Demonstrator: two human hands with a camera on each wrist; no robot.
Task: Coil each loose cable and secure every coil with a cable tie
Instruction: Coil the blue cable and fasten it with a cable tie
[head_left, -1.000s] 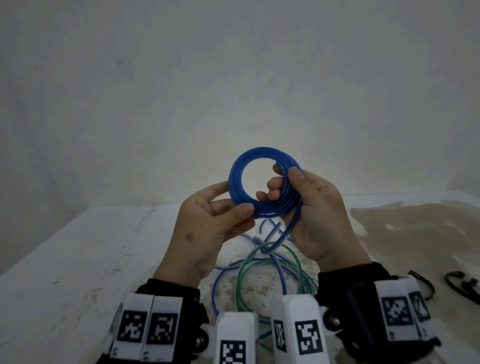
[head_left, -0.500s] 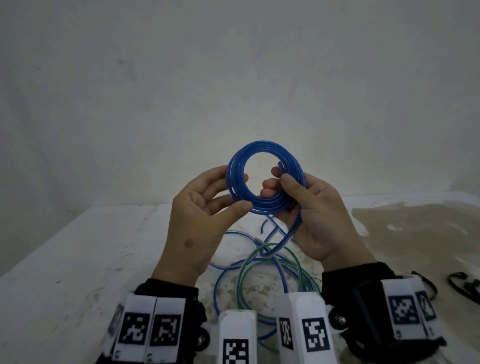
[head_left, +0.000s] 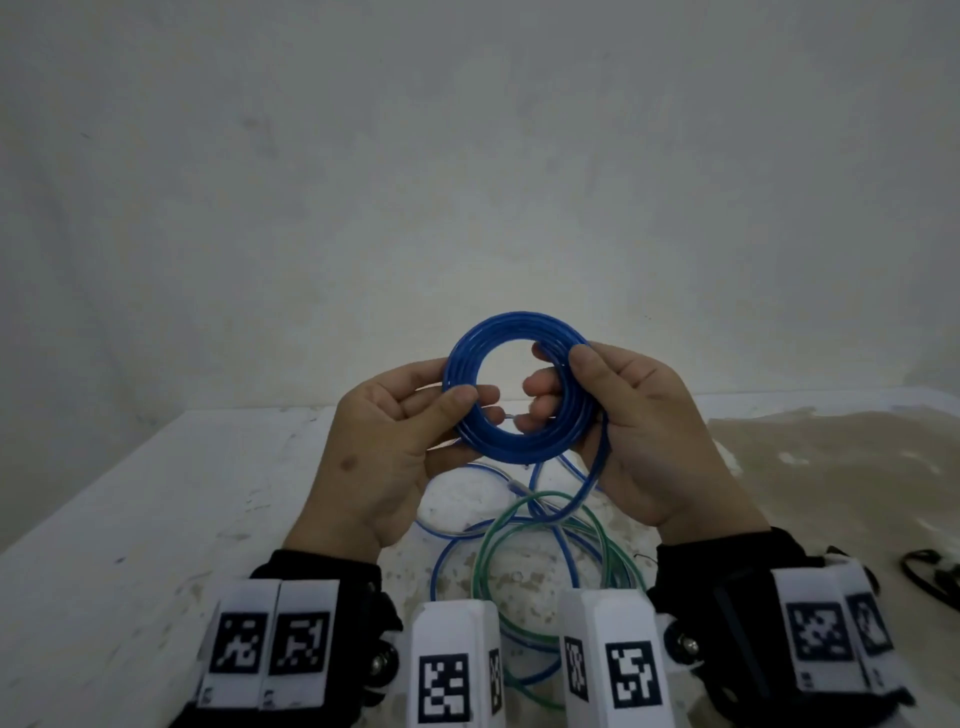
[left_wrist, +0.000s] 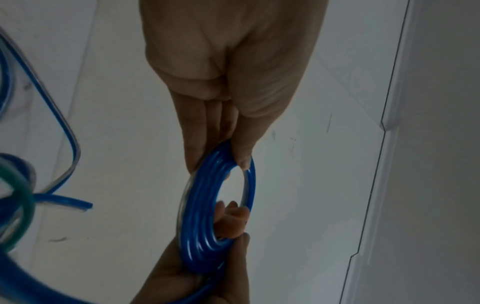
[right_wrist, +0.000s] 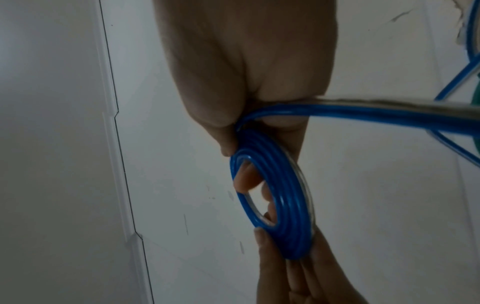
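A blue cable coil (head_left: 498, 338) of several turns is held upright above the white table (head_left: 130, 519), between both hands. My left hand (head_left: 462, 397) pinches its left side with thumb in front and fingers behind. My right hand (head_left: 569, 364) pinches its right side, thumb on the front, fingers through the ring. The coil (left_wrist: 205, 216) appears edge-on in the left wrist view, and the same coil (right_wrist: 272, 193) in the right wrist view. A loose blue tail (head_left: 592, 478) hangs from the coil down to the table. A green cable (head_left: 519, 525) lies looped below.
More loose blue cable (head_left: 441, 566) lies tangled with the green one under my hands. Black cable ties (head_left: 924, 571) lie at the right edge of the table. A brownish stained patch (head_left: 831, 467) covers the table's right side. A plain wall stands behind.
The coil has risen slightly and gained cable. My right thumb has shifted up to the coil's upper right; my left hand's grip has moved up its left side.
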